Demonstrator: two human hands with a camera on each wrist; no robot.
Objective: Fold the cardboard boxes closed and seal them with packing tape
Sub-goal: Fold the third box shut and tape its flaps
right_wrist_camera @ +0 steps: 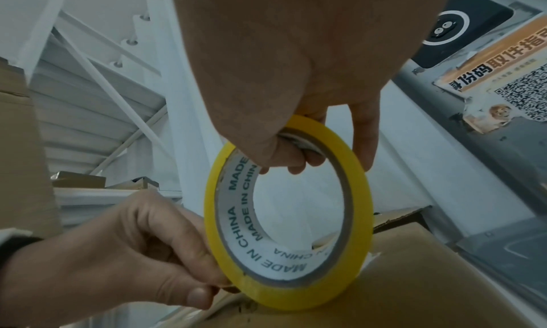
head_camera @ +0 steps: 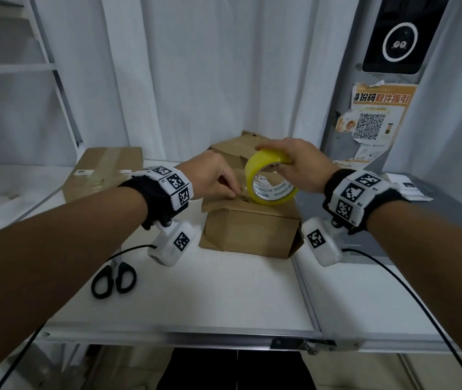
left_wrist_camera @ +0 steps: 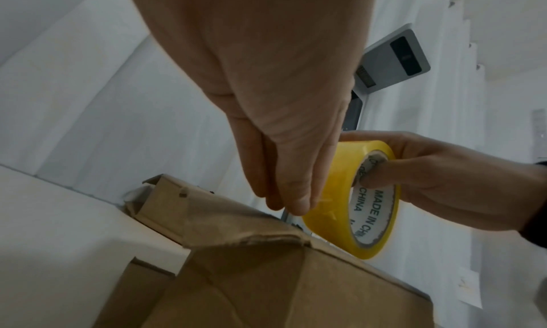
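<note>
right hand grips tape roll upright on box; left hand fingertips apparently pinch the tape's end.

Light is soft, cool and even across the head view, with no hard glare; the white table shows only faint shadows under the cardboard box and the scissors; straight edges bow toward the frame borders from the wide lens; both wrist views are dimmer and slightly grainy; the left hand and right hand loom large, soft-focused and shaded; the tape roll stays fairly sharp, its print legible.
</note>
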